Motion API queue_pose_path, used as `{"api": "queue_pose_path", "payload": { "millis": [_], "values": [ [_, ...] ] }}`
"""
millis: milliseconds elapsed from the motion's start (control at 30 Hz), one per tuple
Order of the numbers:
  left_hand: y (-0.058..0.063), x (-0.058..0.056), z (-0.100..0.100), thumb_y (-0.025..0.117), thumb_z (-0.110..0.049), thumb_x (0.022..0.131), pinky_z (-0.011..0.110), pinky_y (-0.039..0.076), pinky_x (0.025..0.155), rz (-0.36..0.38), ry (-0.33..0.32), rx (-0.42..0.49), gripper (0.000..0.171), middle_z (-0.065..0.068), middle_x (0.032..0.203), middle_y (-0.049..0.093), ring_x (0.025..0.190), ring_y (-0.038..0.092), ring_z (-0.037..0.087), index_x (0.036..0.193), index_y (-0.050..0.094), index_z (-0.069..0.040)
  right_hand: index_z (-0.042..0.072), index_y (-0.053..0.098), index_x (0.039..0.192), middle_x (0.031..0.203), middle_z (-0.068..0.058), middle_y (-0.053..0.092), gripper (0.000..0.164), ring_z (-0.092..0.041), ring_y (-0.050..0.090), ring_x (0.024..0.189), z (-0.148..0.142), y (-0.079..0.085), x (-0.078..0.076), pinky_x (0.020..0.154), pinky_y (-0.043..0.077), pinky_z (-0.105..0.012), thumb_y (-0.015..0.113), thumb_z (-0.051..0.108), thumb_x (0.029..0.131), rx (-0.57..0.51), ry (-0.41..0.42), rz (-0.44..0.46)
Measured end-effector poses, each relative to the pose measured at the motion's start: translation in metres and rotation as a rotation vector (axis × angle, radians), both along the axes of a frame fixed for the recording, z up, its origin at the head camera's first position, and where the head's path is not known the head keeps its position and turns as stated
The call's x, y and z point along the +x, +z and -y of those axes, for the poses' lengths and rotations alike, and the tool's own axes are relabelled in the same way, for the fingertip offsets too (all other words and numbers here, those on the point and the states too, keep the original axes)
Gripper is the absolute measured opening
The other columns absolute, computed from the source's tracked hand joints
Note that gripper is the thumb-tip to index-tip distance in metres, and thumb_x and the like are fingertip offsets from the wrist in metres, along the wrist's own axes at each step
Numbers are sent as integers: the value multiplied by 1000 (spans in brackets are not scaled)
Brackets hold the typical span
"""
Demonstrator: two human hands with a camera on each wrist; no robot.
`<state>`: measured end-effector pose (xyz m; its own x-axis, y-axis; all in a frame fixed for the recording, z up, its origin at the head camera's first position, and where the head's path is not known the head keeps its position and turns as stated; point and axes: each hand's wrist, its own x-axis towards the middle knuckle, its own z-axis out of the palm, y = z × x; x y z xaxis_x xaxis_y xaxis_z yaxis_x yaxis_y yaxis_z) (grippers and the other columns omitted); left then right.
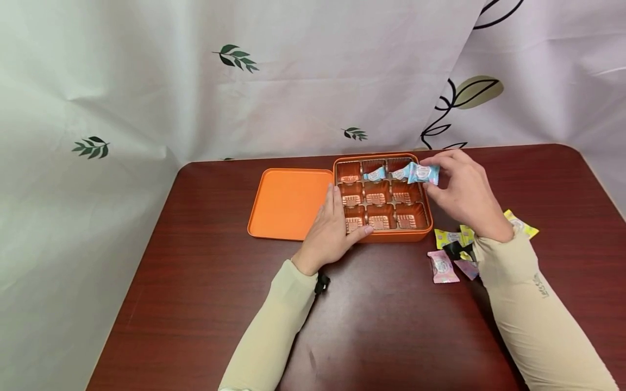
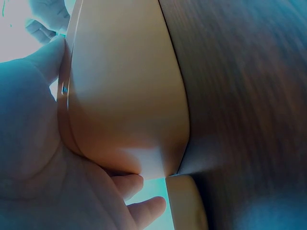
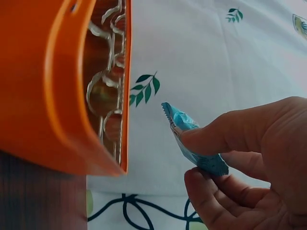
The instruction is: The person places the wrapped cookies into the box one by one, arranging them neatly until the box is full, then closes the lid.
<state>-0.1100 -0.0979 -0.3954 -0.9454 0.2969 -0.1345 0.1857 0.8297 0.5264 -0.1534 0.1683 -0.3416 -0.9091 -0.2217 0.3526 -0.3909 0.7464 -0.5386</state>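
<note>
In the head view an orange box (image 1: 391,237) holds a clear tray of square compartments. A blue wrapped candy (image 1: 374,174) lies in the back middle compartment, another blue candy (image 1: 400,172) in the back right one. My right hand (image 1: 463,187) pinches a third blue candy (image 1: 424,174) between thumb and fingers over the box's back right corner; the right wrist view shows this candy (image 3: 204,160) above the rim. My left hand (image 1: 329,231) rests at the box's near left corner, fingers straight along the left side and thumb on the front rim.
An orange lid (image 1: 288,203) lies left of the box. Right of the box, partly under my right forearm, are yellow candies (image 1: 447,238), a pink candy (image 1: 442,267) and a black wrapped piece (image 1: 454,250). A patterned cloth (image 1: 293,98) hangs behind the table (image 1: 195,304).
</note>
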Motion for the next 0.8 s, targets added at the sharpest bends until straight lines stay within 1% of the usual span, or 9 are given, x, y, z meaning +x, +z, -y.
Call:
{"api": "queue_pose_path", "payload": {
  "millis": [233,533,800],
  "values": [
    [1,0,-1,52,-66,96,44,10,122,0,-2,-3,109,17,166,-16,153,-11,19,159,-8,1,1,72,117,118,-15,63,34,-32,56,92,11,2,-1,75,39,-44,76,-1,83,-23,8,12],
    [0,0,-1,53,-65,95,43,10,122,8,3,1,109,18,166,-15,153,-9,20,159,-9,0,2,71,118,120,-14,63,34,-28,57,78,26,4,-5,69,41,-40,76,1,84,-8,13,36],
    [0,-1,-1,52,-65,96,43,10,122,7,2,3,109,17,166,-16,152,-11,19,158,-10,-1,2,71,120,116,-14,64,33,-26,58,80,35,7,-10,69,42,-40,75,3,87,-25,19,24]
  ]
}}
